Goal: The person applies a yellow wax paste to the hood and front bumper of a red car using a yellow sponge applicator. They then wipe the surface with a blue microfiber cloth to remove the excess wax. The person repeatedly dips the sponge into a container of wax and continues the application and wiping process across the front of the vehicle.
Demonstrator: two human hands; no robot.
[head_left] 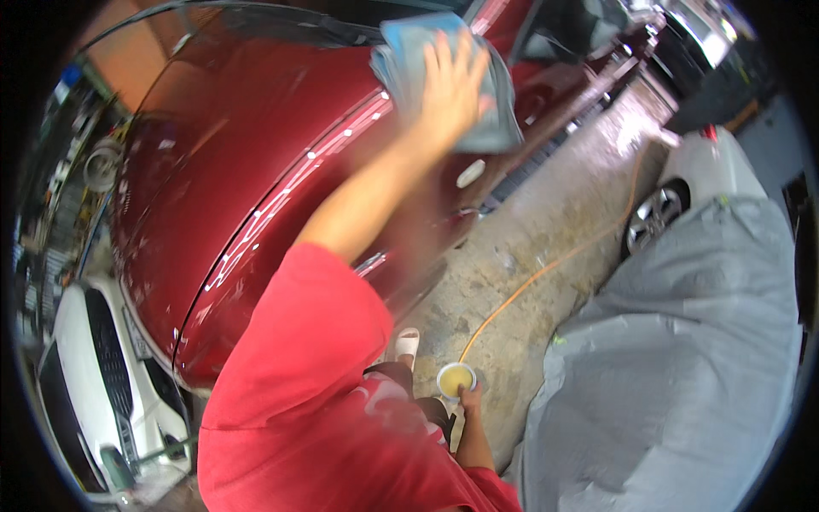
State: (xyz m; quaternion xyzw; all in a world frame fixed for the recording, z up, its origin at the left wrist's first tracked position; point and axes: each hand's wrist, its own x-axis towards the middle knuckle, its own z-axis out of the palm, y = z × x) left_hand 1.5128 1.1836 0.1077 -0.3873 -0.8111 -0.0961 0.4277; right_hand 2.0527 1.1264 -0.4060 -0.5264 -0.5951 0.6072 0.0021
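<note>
A dark red car [230, 171] fills the upper left, its glossy side panel curving from the top edge down to the lower left, where its rounded corner ends just above a white car [94, 375] parked close under it. On the right a grey car cover [682, 341] drapes a bulky shape from the middle right down to the bottom edge, and beyond its upper edge a white vehicle [708, 171] shows a wheel. Between the red car's lower sill and the cover's near edge runs a strip of wet, stained concrete floor [546, 222], the only open lane, narrowing toward the person's feet. An orange hose [554, 260] snakes along that strip from the upper right down toward the lower middle. The person's red sleeve covers the lower middle. The left hand [452, 90] is raised, arm stretched up across the red car, palm flat on a blue-grey cloth [409, 51] with fingers spread, pressing it against the bodywork near the car's upper edge; the cloth's loose corner hangs to the right of the hand. The right hand [469, 397] hangs low beside the person's leg, fingers curled around the rim of a small round tub [455, 378] holding yellow paste, just over the floor near the hose's end.
</note>
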